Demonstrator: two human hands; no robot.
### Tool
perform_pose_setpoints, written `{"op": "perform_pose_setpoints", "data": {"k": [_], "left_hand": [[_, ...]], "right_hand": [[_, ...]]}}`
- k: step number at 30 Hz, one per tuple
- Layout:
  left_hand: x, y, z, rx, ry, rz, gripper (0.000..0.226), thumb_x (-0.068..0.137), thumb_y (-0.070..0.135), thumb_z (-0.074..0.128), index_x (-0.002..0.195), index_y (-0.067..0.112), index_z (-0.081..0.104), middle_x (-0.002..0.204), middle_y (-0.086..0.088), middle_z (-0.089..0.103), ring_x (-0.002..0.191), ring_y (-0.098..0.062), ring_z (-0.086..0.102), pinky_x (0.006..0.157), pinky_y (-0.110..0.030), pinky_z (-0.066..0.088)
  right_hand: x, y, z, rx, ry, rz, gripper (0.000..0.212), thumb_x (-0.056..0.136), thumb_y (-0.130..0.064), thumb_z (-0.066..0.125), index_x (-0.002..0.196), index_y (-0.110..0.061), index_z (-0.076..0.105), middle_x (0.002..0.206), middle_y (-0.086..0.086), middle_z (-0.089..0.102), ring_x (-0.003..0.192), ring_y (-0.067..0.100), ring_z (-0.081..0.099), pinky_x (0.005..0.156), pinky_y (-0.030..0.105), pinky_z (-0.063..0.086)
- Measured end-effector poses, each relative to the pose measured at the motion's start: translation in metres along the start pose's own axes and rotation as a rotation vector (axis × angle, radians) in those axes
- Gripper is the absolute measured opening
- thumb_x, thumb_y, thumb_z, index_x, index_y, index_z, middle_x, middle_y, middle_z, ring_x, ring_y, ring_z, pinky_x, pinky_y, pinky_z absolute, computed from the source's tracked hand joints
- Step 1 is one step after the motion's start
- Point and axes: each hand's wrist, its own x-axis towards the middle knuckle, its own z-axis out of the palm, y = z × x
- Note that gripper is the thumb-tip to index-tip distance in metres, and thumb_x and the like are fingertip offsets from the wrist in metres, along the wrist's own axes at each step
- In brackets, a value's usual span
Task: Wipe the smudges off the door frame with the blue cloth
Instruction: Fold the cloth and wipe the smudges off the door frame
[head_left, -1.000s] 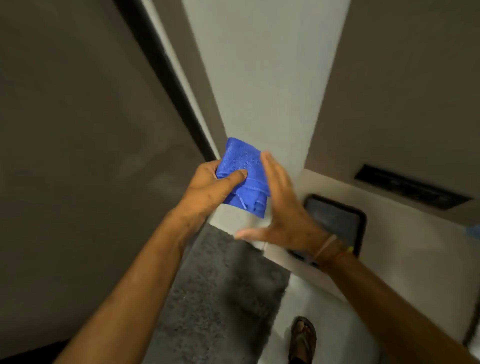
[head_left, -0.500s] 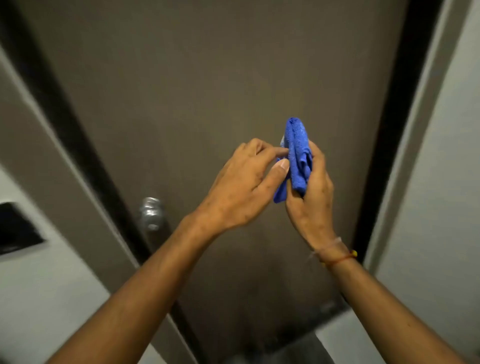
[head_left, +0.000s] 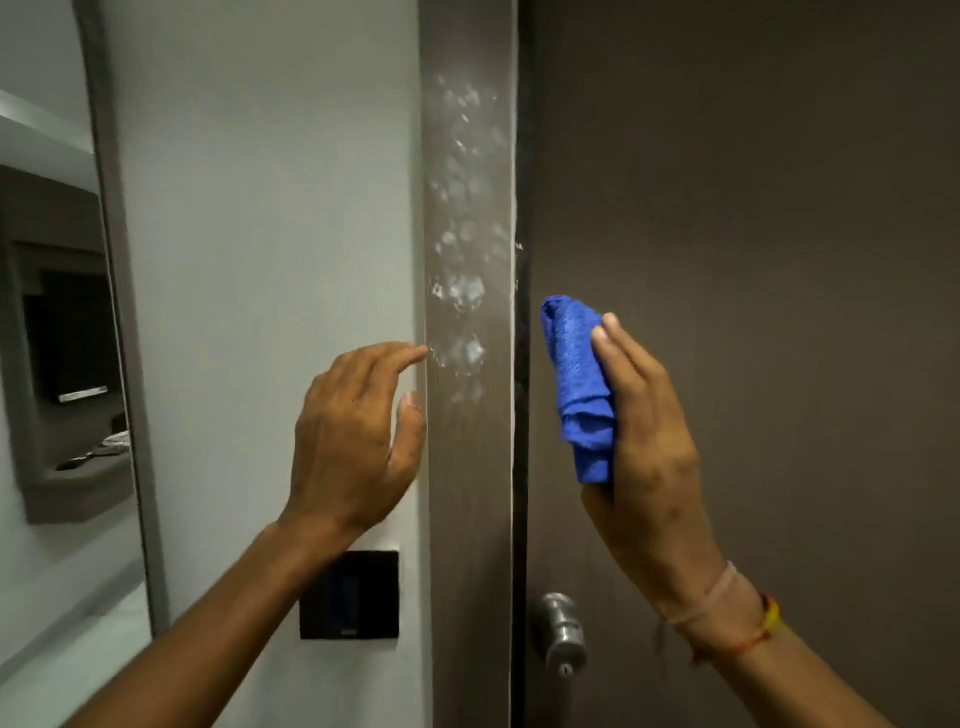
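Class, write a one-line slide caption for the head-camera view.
Right hand holds the blue cloth beside the door frame, white smudges still unwiped; left hand open.

Vertical brown wood-grain door frame (head_left: 470, 493), its face bare and open to a hand along its whole visible height; whitish smudges (head_left: 460, 249) cover the upper part. The open left hand (head_left: 353, 441) stands at the frame's left edge, fingertips touching or nearly touching it. The right hand (head_left: 644, 447), clasping a bunched blue cloth (head_left: 576, 384), is held in front of the dark brown door (head_left: 753, 312), just right of the frame. Below, a round metal doorknob (head_left: 561, 631) projects from the door and a black square wall switch (head_left: 349, 595) sits left of the frame.
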Motion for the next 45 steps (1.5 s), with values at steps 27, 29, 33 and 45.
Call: {"op": "perform_pose_setpoints", "data": {"k": [27, 29, 33, 45], "left_hand": [[0.068, -0.080, 0.049, 0.390, 0.135, 0.117, 0.061, 0.091, 0.026, 0.029, 0.146, 0.005, 0.014, 0.156, -0.013, 0.015, 0.145, -0.023, 0.013, 0.119, -0.041, 0.013], [0.068, -0.080, 0.050, 0.388, 0.136, 0.117, 0.061, 0.091, 0.026, 0.029, 0.146, 0.005, 0.014, 0.156, -0.012, 0.014, 0.146, -0.022, 0.012, 0.119, -0.041, 0.013], [0.067, -0.080, 0.050, 0.393, 0.131, 0.110, 0.061, 0.091, 0.026, 0.028, 0.147, 0.005, 0.012, 0.156, -0.012, 0.012, 0.146, -0.023, 0.011, 0.119, -0.042, 0.013], [0.066, -0.078, 0.049, 0.389, 0.072, 0.078, 0.060, 0.094, 0.031, 0.021, 0.147, 0.007, 0.009, 0.156, -0.011, 0.009, 0.146, -0.023, 0.008, 0.119, -0.042, 0.013]], "right_hand": [[0.031, 0.007, 0.129, -0.498, -0.062, -0.027, 0.068, 0.085, -0.062, 0.041, 0.144, -0.034, 0.024, 0.156, 0.016, 0.010, 0.143, 0.045, 0.003, 0.112, 0.067, 0.017], [0.026, 0.003, 0.132, -0.485, -0.052, 0.018, 0.071, 0.086, -0.062, 0.039, 0.147, -0.034, 0.015, 0.156, 0.016, 0.008, 0.143, 0.045, 0.002, 0.113, 0.065, 0.017], [0.013, 0.000, 0.131, -0.479, -0.065, 0.051, 0.068, 0.088, -0.059, 0.035, 0.147, -0.032, 0.016, 0.156, 0.018, 0.011, 0.143, 0.046, 0.004, 0.110, 0.066, 0.024], [0.089, -0.010, 0.127, -0.518, -0.043, 0.084, 0.066, 0.090, -0.054, 0.036, 0.148, -0.029, 0.015, 0.157, 0.020, 0.016, 0.142, 0.049, 0.007, 0.112, 0.064, 0.018]]}}
